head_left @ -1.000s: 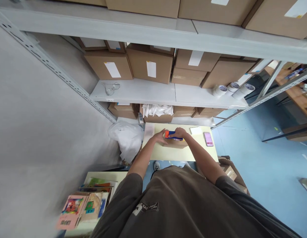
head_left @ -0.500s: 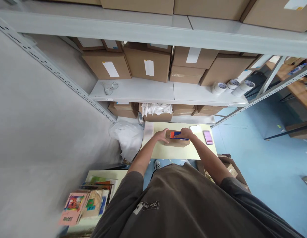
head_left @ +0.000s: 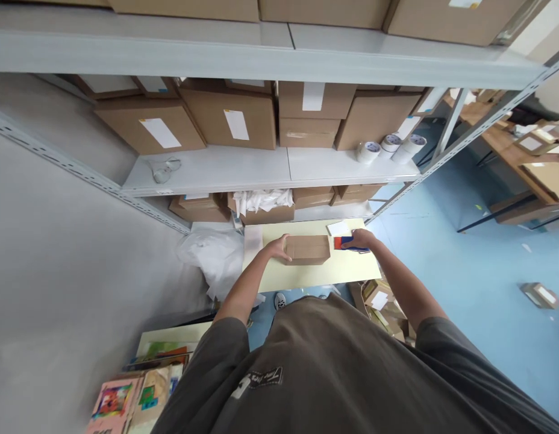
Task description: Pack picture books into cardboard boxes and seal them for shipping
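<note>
Left hand and right hand at a kraft cardboard box on a pale worktop.
The left grip is released, its open palm and fingers laid against the box's left end. The right grip is clenched on a red-and-blue object, just beside the box's right end. A white paper slip lies just beyond the right grip; a white plastic bag bunches left of the left grip.

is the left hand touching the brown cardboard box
Touching: the head view shows the left hand with its fingers laid against the near left end of the brown cardboard box, no gap between them.
</note>
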Action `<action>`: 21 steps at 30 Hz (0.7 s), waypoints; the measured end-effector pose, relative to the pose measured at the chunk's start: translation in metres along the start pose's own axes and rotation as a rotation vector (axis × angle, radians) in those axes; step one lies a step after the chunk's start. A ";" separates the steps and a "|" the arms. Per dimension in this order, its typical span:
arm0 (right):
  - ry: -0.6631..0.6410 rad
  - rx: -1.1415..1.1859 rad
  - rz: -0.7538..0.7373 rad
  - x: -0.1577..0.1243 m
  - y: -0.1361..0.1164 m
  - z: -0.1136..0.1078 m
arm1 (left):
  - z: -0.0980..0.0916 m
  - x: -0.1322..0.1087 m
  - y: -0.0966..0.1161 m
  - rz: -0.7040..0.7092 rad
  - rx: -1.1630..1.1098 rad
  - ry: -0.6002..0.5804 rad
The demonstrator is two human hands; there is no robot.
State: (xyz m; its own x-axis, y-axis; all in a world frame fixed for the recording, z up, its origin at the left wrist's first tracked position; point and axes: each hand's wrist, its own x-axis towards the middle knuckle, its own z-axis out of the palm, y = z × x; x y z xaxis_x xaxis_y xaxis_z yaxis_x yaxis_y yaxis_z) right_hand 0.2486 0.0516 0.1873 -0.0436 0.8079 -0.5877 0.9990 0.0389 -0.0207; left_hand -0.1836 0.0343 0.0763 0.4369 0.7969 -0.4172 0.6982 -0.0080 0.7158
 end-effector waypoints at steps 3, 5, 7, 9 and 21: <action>-0.028 -0.013 0.070 -0.002 0.040 0.005 | -0.001 0.001 0.001 -0.011 -0.017 -0.009; -0.033 -0.020 0.091 0.000 0.055 0.012 | -0.001 0.002 0.002 -0.022 -0.033 -0.022; -0.022 -0.014 0.100 0.003 0.057 0.019 | -0.001 0.003 0.003 -0.030 -0.049 -0.038; -0.008 0.001 0.108 0.010 0.050 0.026 | -0.001 0.002 0.004 -0.041 -0.062 -0.047; -0.048 0.156 0.080 0.049 -0.051 0.082 | 0.000 0.002 0.012 -0.096 -0.169 -0.056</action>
State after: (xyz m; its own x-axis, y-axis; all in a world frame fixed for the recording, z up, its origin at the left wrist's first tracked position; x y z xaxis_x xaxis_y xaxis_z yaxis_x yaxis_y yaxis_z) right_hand 0.1965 0.0406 0.0933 0.0331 0.7756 -0.6303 0.9883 -0.1193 -0.0948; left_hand -0.1747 0.0357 0.0844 0.4073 0.7542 -0.5152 0.6348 0.1718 0.7534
